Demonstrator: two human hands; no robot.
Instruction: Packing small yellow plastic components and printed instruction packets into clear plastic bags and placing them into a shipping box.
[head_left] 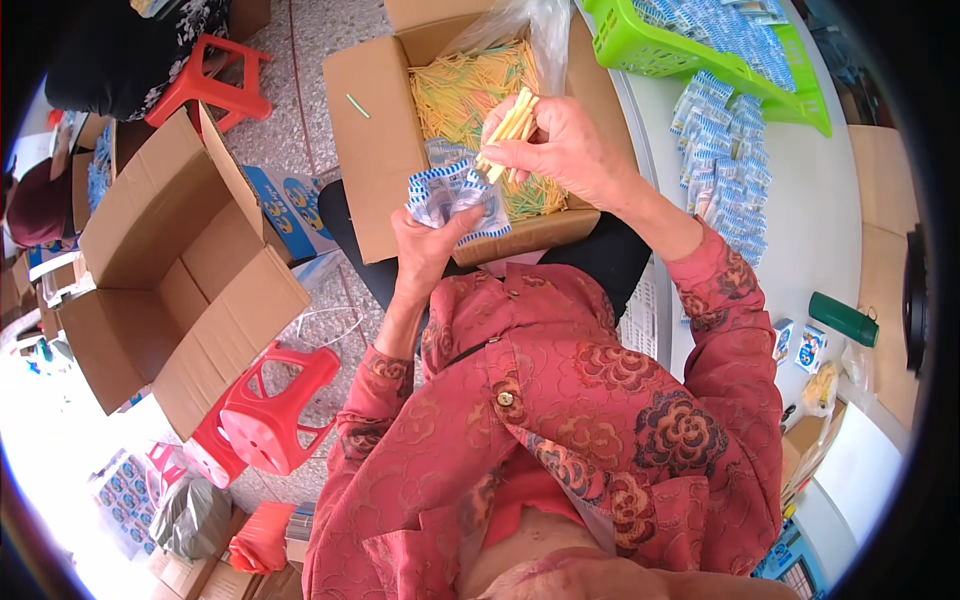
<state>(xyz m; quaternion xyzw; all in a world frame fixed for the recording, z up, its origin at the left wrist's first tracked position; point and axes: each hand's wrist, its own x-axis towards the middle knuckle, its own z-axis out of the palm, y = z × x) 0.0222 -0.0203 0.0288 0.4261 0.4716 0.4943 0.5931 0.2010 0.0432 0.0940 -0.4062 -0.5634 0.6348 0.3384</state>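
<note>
My left hand (428, 243) grips a small blue-and-white plastic packet (436, 197), its thumb pressed against the front. Just above and to the right, my right hand (580, 155) pinches a bundle of short pale-yellow sticks (516, 122) between thumb and fingers. The lower ends of the sticks are close to the packet's top; whether they touch it I cannot tell. Below both hands, an open cardboard box (372, 160) between my legs holds a heap of loose yellow and green sticks (462, 88). One green stick (357, 106) lies on its left flap.
At the right, a white table (820, 210) bears rows of blue-and-white packets (725, 165), a green basket (655, 55) of more packets and a dark green cylinder (843, 319). An opened cardboard box (190, 265) and red stools (275, 410) stand left. Another person (125, 60) sits far left.
</note>
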